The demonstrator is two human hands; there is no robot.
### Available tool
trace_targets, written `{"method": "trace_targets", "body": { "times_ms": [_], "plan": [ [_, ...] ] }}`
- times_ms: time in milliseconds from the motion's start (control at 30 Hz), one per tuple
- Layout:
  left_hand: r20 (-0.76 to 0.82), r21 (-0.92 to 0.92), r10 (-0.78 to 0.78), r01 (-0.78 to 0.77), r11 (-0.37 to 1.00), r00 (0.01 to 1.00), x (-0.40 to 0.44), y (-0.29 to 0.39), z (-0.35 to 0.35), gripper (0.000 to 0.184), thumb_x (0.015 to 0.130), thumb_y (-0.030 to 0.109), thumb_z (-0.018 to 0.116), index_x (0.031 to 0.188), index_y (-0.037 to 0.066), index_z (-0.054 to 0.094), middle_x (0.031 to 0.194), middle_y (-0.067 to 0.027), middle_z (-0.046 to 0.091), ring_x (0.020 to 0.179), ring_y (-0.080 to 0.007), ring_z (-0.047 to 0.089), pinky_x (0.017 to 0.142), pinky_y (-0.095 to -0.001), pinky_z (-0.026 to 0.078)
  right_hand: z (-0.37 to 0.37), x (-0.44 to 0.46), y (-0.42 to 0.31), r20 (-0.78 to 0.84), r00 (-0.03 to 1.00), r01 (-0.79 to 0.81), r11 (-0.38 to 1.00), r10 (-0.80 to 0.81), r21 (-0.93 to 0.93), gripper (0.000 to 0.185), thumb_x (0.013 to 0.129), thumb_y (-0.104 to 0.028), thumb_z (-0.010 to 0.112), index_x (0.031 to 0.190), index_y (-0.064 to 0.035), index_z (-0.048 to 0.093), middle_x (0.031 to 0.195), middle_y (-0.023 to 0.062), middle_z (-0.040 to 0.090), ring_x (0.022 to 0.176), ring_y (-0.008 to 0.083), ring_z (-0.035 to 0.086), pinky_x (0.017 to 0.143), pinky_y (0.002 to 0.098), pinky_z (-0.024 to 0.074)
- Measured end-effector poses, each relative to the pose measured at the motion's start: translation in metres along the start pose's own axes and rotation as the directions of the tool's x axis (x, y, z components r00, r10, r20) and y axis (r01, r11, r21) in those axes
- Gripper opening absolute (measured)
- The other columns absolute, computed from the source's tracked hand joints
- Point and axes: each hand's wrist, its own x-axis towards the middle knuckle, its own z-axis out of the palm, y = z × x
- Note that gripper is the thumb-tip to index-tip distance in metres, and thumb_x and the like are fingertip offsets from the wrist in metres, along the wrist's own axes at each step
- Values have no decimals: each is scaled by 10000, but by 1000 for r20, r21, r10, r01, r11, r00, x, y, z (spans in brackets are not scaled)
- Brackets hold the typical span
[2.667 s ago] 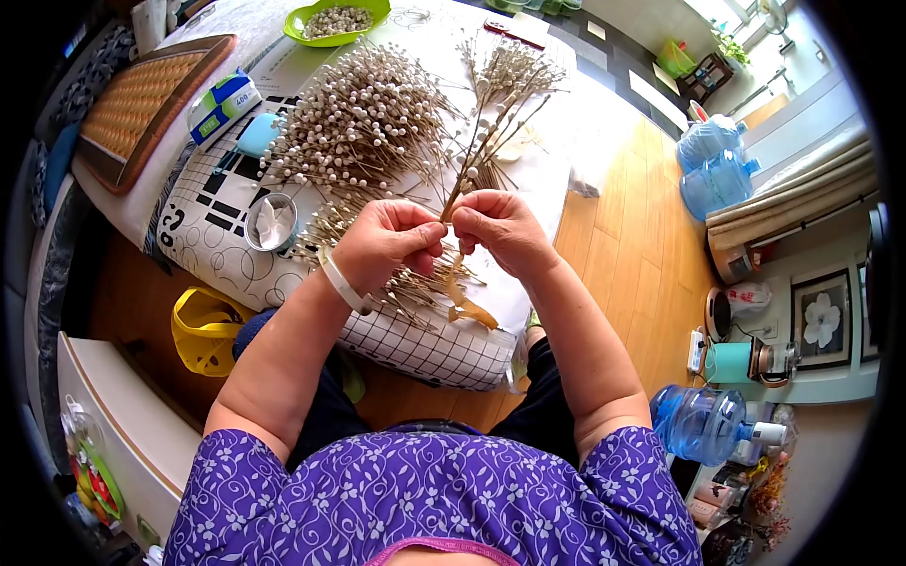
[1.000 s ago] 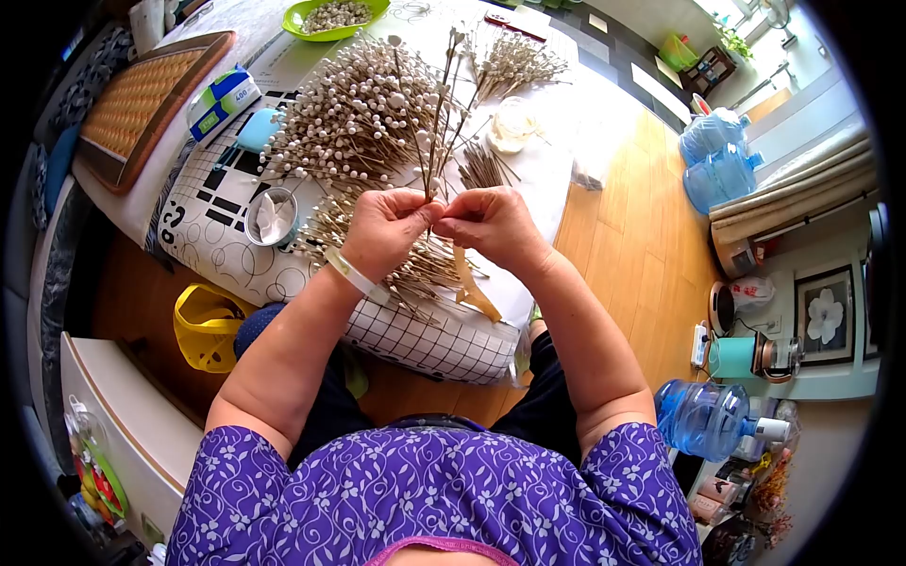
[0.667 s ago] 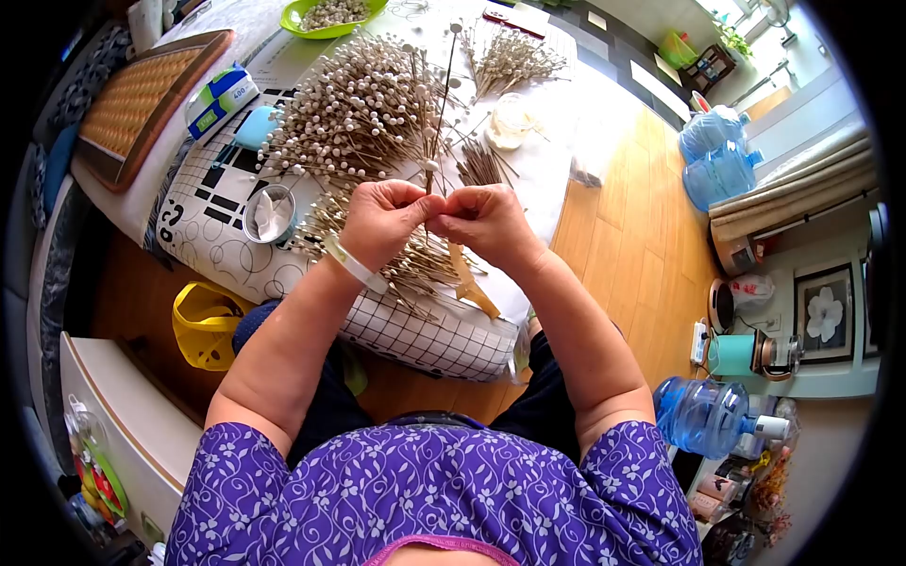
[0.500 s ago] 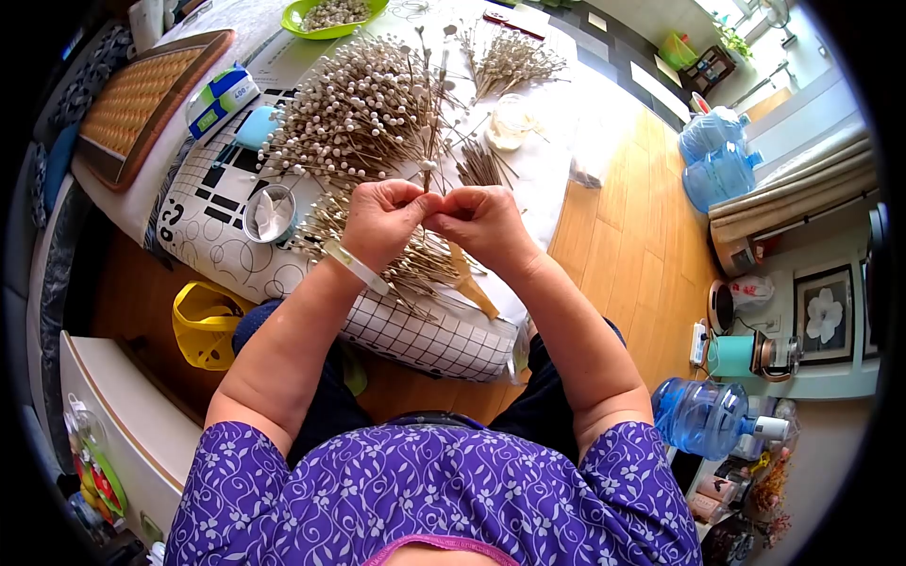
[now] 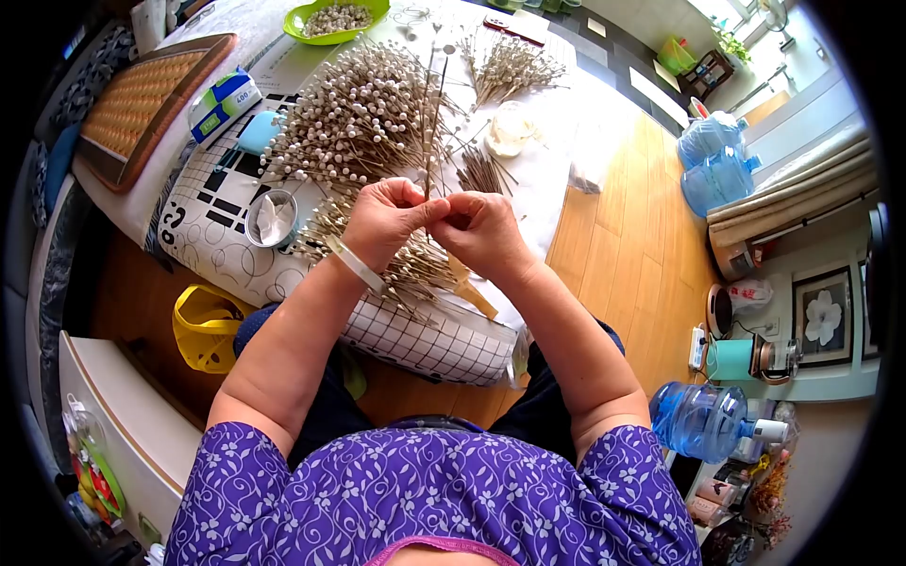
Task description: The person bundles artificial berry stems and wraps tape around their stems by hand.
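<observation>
The thin stems (image 5: 434, 132) have swung from a rightward lean to nearly upright, pinched in the left hand's (image 5: 382, 222) closed grip above the counter (image 5: 434, 349). The right hand's (image 5: 486, 236) grip, touching the left, is closed on a tan strip (image 5: 473, 296) hanging below; beyond lies a heap of white-budded twigs (image 5: 354, 113).

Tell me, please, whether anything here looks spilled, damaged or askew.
Nothing looks clearly spilled or damaged: the green bowl holds its contents. The front stems lie at uneven angles, but that seems just loose piling.
</observation>
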Motion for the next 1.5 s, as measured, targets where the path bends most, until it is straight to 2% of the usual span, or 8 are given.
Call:
{"method": "trace_targets", "body": {
  "times_ms": [300,467,533,867,933,1133,1200,1500],
  "plan": [
    [77,266,99,-116,957,992,-3,2,2,91,799,37,605,853,-36,617,852,-74,623,784,-101,577,714,-208,476,-5,-1,7,34,999,-30,998,28,63,135,692,-117,682,708,2,620,518,75,538,459,85,466,469,252,406],
    [25,256,81,-85,963,996,-4,8,3,73,774,35,637,817,-19,614,756,-37,616,695,-75,570,635,-193,475,2,2,18,66,996,-66,990,58,126,160,723,-133,681,718,14,616,510,49,515,487,46,418,469,233,391],
    [48,247,39,-50,968,998,-3,9,-2,74,772,40,641,815,-13,612,769,-42,619,701,-72,568,638,-189,472,4,1,17,82,997,-27,957,3,289,158,744,-134,662,739,17,616,508,26,499,508,31,389,462,223,373],
    [114,334,38,-74,940,993,-3,11,0,126,792,83,631,853,-27,636,761,-41,628,698,-64,555,613,-189,455,-1,-1,15,104,994,-52,985,36,164,140,739,-112,656,781,18,622,532,9,501,547,14,411,483,205,388],
    [80,339,0,-28,940,997,-4,12,0,115,791,83,633,832,-24,640,741,-37,627,684,-61,553,607,-190,454,-2,-1,15,171,981,-136,960,95,246,138,740,-105,652,775,25,623,544,-10,509,553,13,422,488,202,393],
    [134,435,-15,-45,900,991,-2,13,-4,129,796,92,629,837,-29,638,740,-34,628,682,-64,557,616,-195,458,3,-3,8,121,990,-110,950,77,292,149,742,-116,657,762,28,620,548,-18,512,548,14,417,478,205,384],
    [108,243,28,-54,968,994,-7,16,7,134,806,97,616,840,-31,637,755,-37,631,700,-67,560,635,-198,458,0,-2,15,129,988,-117,962,86,248,143,745,-113,652,759,26,620,550,-23,511,545,13,416,474,203,380],
    [69,327,40,-60,943,997,-3,12,-2,95,782,80,643,760,-9,622,690,-10,609,641,-43,532,576,-181,435,2,-6,14,214,963,-234,911,167,341,103,751,-86,623,736,16,615,537,-23,495,531,19,397,460,209,358]
  ]
}}
